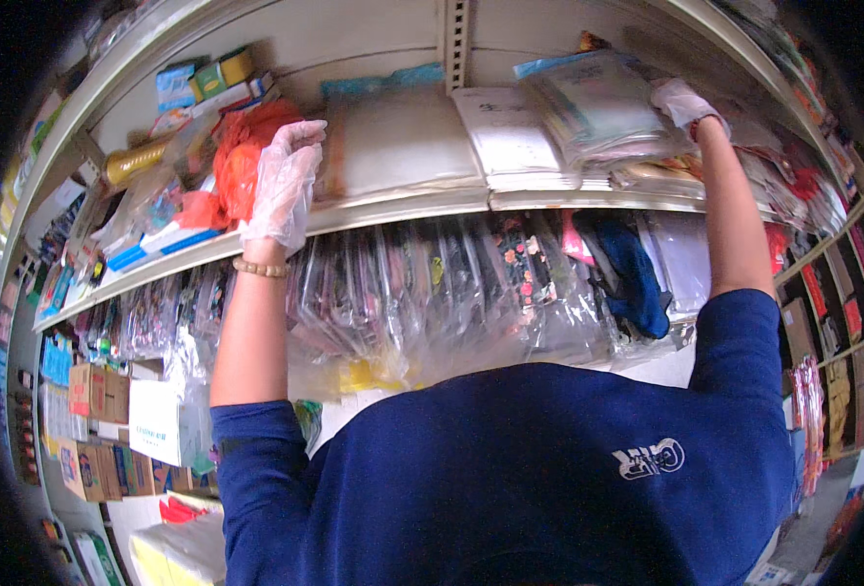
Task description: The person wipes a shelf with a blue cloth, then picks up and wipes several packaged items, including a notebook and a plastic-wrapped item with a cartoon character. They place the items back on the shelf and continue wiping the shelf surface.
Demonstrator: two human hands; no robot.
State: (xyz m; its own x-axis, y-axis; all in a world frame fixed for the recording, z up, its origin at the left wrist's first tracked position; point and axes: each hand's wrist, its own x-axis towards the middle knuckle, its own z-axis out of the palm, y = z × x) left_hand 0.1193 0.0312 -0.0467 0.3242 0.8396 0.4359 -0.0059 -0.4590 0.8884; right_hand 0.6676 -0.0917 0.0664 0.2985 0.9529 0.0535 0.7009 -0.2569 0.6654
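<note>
My left hand (282,183), in a thin clear plastic glove, is raised at the front of a metal shelf. Its fingers point up and bend slightly, with nothing visible in them. Right behind it lies a crumpled red plastic bag (256,139); whether they touch is unclear. My right hand (681,102), gloved the same way, is farther back by the right side of a plastic-wrapped stack (600,110). Its fingertips are blurred, so any grip is hidden. Between the hands lie a large clear-wrapped flat pack (403,143) and a white paper stack (505,135) bearing writing.
The shelf's front lip (395,216) runs across below my hands. Under it hang many clear-wrapped patterned goods (417,286) and a dark blue cloth item (630,278). Small boxes (220,77) and a yellow cylinder (135,162) sit left. Cardboard boxes (99,392) stand lower left.
</note>
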